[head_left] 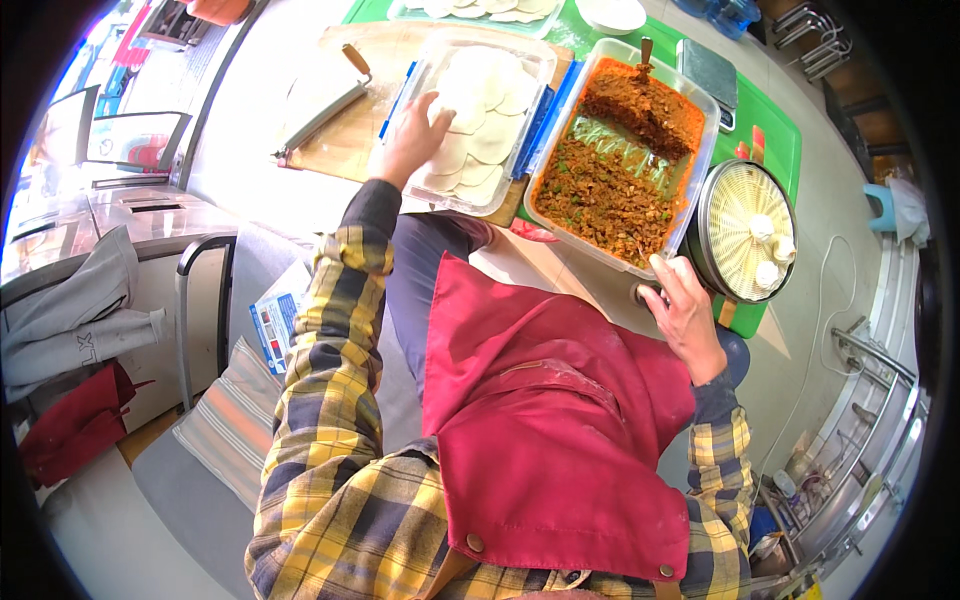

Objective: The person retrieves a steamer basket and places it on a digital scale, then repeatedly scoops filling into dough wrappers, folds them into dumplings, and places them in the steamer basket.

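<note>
My left hand (pixel 414 139) reaches over the left rim of a clear plastic box of round dough wrappers (pixel 491 137), fingers apart at the wrappers' edge. To its right stands a clear plastic tub of chopped filling (pixel 607 195), with a handled utensil (pixel 645 54) stuck in at the far end. My right hand (pixel 679 304) is at the tub's near right corner, fingers curled; something thin may be between thumb and fingers, but it is too small to tell. Beside it, a round steamer with a woven liner (pixel 731 217) holds several small filled buns (pixel 766 274).
A wooden board (pixel 337 150) carries a metal tool with a wooden handle (pixel 330 112). On the green table (pixel 780 161) are a digital scale (pixel 707 73), a white bowl (pixel 611 13) and another box of wrappers (pixel 480 22). A striped cushion (pixel 232 420) lies at left.
</note>
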Action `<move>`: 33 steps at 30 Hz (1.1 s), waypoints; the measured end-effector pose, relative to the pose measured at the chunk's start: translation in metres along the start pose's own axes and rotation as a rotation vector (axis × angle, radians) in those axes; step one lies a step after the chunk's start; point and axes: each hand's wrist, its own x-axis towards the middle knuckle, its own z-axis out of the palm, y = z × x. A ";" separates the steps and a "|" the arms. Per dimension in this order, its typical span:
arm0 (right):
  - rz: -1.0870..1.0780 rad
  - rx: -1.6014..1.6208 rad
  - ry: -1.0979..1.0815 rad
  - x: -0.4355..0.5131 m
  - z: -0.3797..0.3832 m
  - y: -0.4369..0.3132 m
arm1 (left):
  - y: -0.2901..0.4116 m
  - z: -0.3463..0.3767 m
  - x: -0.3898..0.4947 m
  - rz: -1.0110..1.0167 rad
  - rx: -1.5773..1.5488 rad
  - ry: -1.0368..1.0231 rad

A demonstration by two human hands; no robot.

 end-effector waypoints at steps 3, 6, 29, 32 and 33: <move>-0.061 0.003 0.023 0.015 0.009 0.000 | -0.007 0.004 0.033 -0.028 -0.004 -0.113; -0.086 -0.006 0.031 0.029 0.006 -0.006 | 0.000 0.009 0.045 -0.047 0.031 -0.174; -0.054 0.094 0.276 0.040 -0.008 -0.010 | 0.038 0.006 0.052 0.644 0.296 -0.376; -0.046 0.104 0.298 0.040 -0.008 -0.003 | 0.026 0.004 0.048 0.779 0.419 -0.316; -0.041 0.113 0.308 0.041 -0.009 0.000 | 0.036 -0.002 0.048 0.777 0.435 -0.314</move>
